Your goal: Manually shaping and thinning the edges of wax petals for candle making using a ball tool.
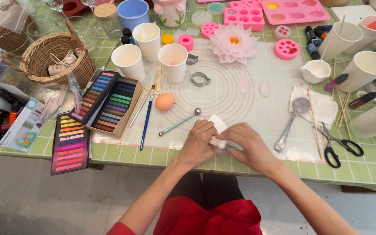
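Observation:
My left hand (pixel 199 141) and my right hand (pixel 244 141) meet over a small white folded piece (pixel 217 124), like paper or a wipe, at the near edge of a translucent work mat (pixel 240 104). Both hands pinch and press it; fingers cover most of it. A ball-ended tool with a teal handle (pixel 180 122) lies just left of my left hand. An egg-shaped peach sponge (pixel 165 101) and a blue-handled brush (pixel 146 118) lie further left. A metal spoon (pixel 291 121) rests right of my right hand.
Pastel chalk sets (pixel 109 102) (pixel 69 142) lie at the left, a wicker basket (pixel 51 56) behind. White paper cups (pixel 172 62), a pink paper lotus (pixel 233 43), pink silicone moulds (pixel 294 11), small dye bottles (pixel 312 37), wooden sticks and black scissors (pixel 338 143) crowd the green checked table (pixel 370 167).

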